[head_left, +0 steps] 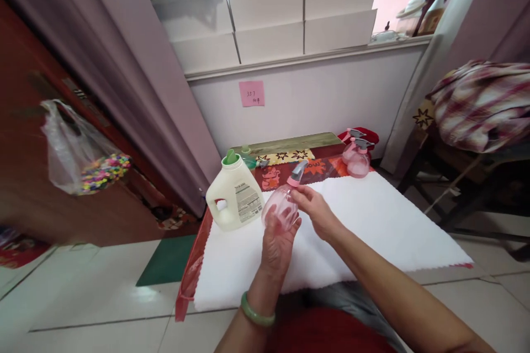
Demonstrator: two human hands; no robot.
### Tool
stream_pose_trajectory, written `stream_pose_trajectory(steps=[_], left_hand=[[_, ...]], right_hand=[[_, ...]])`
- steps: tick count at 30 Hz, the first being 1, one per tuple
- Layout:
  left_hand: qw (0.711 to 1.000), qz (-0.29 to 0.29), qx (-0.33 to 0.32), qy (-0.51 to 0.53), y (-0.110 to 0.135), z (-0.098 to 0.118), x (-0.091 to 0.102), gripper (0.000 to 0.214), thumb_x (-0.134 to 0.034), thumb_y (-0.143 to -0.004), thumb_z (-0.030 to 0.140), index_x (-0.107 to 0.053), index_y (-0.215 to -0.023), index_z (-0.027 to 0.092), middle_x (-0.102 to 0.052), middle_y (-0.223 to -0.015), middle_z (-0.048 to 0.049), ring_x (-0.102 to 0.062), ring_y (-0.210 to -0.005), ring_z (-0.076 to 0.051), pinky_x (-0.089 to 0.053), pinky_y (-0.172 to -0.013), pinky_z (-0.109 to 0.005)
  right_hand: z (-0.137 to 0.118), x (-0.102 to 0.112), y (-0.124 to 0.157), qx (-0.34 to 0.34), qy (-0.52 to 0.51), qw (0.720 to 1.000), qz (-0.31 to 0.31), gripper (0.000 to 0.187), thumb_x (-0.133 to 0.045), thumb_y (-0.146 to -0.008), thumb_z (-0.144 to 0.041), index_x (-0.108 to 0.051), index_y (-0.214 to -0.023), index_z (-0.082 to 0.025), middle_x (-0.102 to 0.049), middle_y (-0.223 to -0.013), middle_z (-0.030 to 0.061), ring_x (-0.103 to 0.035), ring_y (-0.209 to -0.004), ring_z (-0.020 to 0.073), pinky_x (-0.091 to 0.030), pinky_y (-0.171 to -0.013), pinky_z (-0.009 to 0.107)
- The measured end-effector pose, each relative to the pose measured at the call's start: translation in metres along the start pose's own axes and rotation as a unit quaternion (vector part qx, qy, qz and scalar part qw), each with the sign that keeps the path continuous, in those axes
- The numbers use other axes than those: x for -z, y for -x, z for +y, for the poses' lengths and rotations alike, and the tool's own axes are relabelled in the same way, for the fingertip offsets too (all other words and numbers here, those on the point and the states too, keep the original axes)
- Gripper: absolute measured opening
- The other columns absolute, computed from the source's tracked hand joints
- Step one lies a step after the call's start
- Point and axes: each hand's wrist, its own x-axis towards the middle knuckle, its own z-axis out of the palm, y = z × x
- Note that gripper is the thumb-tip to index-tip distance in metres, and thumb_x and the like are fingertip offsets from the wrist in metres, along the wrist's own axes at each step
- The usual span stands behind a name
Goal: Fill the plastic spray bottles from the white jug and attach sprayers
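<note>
A clear pink spray bottle (271,202) with a grey-and-pink spray head is held above the white cloth (348,226), tilted slightly. My left hand (276,245), with a green bangle at the wrist, cups its rounded body from below. The fingers of my right hand (317,210) pinch it near the neck, just under the pink collar. Directly left of the bottle, a cream jug (229,185) with a handle, a printed label and a green top stands upright on the table. Pink spray bottles (358,164) stand together at the table's back right corner.
Behind the jug lies a green item (250,162), partly hidden. A plastic bag of colourful pieces (103,172) hangs from the door at left. White boxes (269,41) are stacked on the windowsill; plaid fabric (484,105) sits at right.
</note>
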Motion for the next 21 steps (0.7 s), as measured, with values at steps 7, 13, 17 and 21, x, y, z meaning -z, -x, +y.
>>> stream_pose_trajectory(steps=[7,13,17,21], left_hand=[[0.930,-0.031,-0.230,-0.286,0.006,-0.019,0.010,0.096,-0.089,-0.066,0.052,-0.035,-0.143,0.030,-0.054,-0.138,-0.0152,-0.064,-0.119,-0.031,-0.051,-0.101,-0.053],[0.553,-0.079,-0.572,-0.600,0.001,0.001,0.015,0.083,-0.084,-0.078,0.028,-0.036,-0.146,0.030,-0.036,-0.154,-0.0212,-0.041,-0.144,-0.039,-0.041,-0.110,-0.064],[0.489,-0.128,-0.603,-0.617,-0.001,0.012,0.007,0.070,-0.075,-0.084,0.019,-0.040,-0.144,0.030,-0.042,-0.151,-0.0197,-0.042,-0.144,-0.037,-0.043,-0.108,-0.064],[0.561,-0.126,-0.582,-0.575,-0.001,0.013,0.003,0.087,-0.085,-0.075,0.028,-0.036,-0.148,0.025,-0.049,-0.142,-0.0209,-0.051,-0.134,-0.037,-0.049,-0.102,-0.060]], right_hand=[[-0.017,-0.005,-0.017,-0.052,-0.171,0.983,0.053,0.050,-0.086,-0.065,-0.063,-0.056,-0.065,-0.023,-0.076,-0.075,0.0033,-0.069,-0.076,0.0207,-0.051,-0.073,0.033],[-0.018,0.006,-0.025,-0.076,-0.213,0.973,0.041,0.056,-0.083,-0.067,-0.065,-0.045,-0.057,-0.025,-0.075,-0.070,0.0020,-0.072,-0.080,0.0226,-0.053,-0.078,0.033],[-0.023,0.008,-0.022,-0.065,-0.208,0.976,0.022,0.060,-0.080,-0.068,-0.071,-0.043,-0.056,-0.026,-0.075,-0.069,0.0024,-0.073,-0.088,0.0266,-0.054,-0.083,0.037],[-0.032,0.011,-0.018,-0.061,-0.195,0.979,0.007,0.062,-0.080,-0.066,-0.073,-0.042,-0.055,-0.025,-0.073,-0.065,0.0012,-0.073,-0.089,0.0282,-0.053,-0.086,0.039]])
